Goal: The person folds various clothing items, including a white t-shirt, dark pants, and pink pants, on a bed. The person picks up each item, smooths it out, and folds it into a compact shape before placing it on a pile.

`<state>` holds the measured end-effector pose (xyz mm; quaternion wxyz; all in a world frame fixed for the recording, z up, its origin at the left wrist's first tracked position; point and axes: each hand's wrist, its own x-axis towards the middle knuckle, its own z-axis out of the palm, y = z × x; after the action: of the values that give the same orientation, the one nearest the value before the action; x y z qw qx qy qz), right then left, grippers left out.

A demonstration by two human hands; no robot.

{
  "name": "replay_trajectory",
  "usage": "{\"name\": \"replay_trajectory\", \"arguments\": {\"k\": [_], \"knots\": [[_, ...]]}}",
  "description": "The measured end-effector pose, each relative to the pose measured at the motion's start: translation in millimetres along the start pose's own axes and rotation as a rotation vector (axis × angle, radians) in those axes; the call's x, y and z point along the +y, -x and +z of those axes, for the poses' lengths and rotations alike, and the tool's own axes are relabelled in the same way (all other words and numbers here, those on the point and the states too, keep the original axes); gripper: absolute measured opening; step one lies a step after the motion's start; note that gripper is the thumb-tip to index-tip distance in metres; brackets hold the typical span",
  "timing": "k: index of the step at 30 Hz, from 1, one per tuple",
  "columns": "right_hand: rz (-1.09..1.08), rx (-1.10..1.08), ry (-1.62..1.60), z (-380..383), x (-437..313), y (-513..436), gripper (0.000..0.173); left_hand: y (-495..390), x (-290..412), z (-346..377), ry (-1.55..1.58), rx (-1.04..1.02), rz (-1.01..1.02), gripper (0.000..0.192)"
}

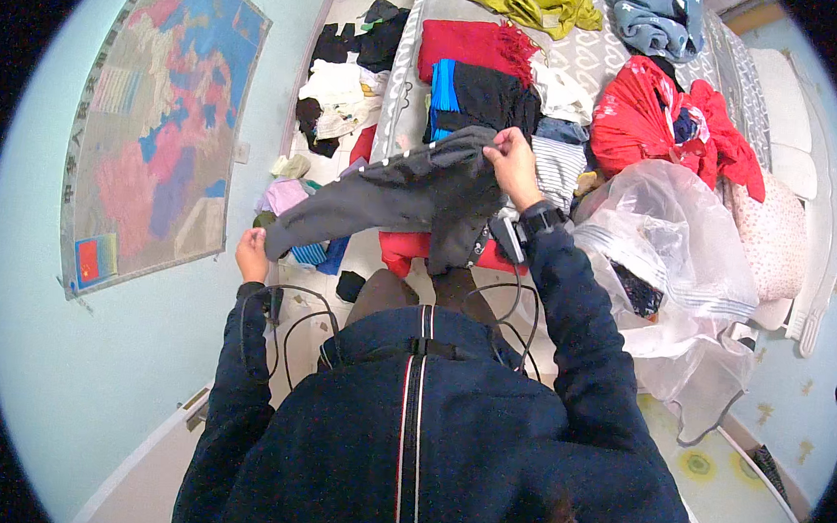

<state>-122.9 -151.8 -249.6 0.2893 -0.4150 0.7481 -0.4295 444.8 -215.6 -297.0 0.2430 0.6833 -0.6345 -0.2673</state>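
A dark grey pair of trousers (386, 195) with white marks along one edge is stretched between my hands. My left hand (252, 253) pinches a leg end at the lower left. My right hand (516, 165) grips the upper right part, near the bed's edge. Behind the garment, on the bed, lie folded black and blue clothes (482, 96), a folded red fringed cloth (467, 49) and a grey-and-white striped garment (557, 171). Something red (398, 249) shows beneath the trousers, partly hidden by them.
Piles of clothes (335, 91) lie on the floor left of the bed. At right are a red cloth bundle (639, 117), a clear plastic bag (651, 225) and a dotted pillow (768, 240). A wall map (175, 124) hangs at left. Black cables (531, 304) run from both wrists.
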Motion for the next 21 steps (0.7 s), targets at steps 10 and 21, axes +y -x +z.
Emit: {"name": "replay_trajectory", "arguments": {"k": [10,21], "knots": [[-0.002,-0.513,-0.117,-28.7,-58.8,43.1,0.026,-64.2,98.0,128.4,-0.037,-0.372,0.221,0.023],[0.204,-0.337,-0.146,-30.3,-100.7,73.6,0.024,-119.0,332.1,288.9,-0.356,-0.689,1.275,0.097]]}}
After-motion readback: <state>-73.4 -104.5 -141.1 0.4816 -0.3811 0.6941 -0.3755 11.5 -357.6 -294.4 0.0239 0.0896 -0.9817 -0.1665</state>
